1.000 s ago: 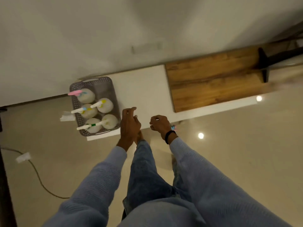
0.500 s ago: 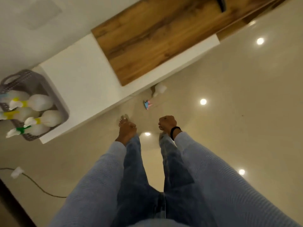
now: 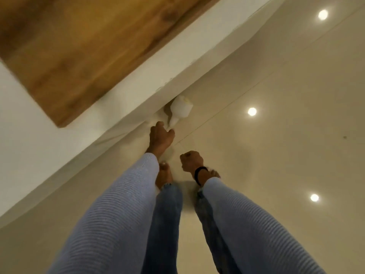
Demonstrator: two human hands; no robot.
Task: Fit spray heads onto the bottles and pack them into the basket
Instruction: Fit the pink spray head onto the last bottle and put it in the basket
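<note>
A white bottle [image 3: 180, 109] with no spray head lies on the floor against the foot of the white table [image 3: 29, 147], its neck pointing toward me. My left hand [image 3: 161, 138] is stretched down to it, fingers curled just at the tip of the neck; whether they grip anything is hidden. My right hand [image 3: 191, 161] hangs lower as a closed fist with a black wristband, and nothing shows in it. The basket and the small spray head are out of sight.
A wooden board [image 3: 79, 46] covers the tabletop at the upper left. The glossy beige floor [image 3: 276, 135] reflects ceiling lights. My bare feet [image 3: 165, 175] and jeans are directly below my hands.
My view swung right and down, so the basket of bottles left the frame. My left hand reached forward to the fallen bottle's neck; the small spray head seen on the floor is no longer visible.
</note>
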